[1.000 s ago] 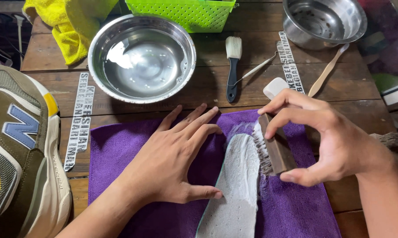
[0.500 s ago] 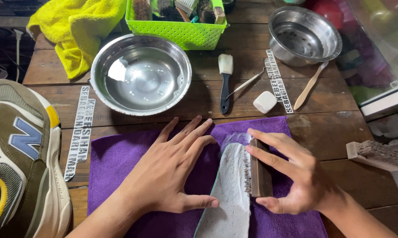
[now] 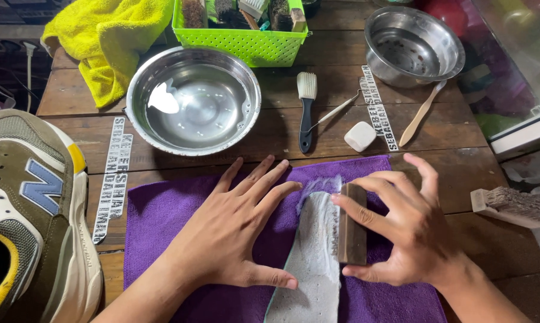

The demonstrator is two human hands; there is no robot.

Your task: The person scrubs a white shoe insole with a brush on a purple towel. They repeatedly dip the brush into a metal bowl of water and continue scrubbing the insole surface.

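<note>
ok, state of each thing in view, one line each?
left hand: flat on purple cloth, thumb on insole
right hand: gripping wooden brush
insole: lying on cloth, soapy under brush
large steel bowl: upright, holds clear water
small steel bowl: upright, contents unclear
green basket: holds brushes
sneaker: upright, beside cloth

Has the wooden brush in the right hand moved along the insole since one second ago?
Yes. The wooden brush has slid down the insole, toward the person and away from the white soap block.
</note>
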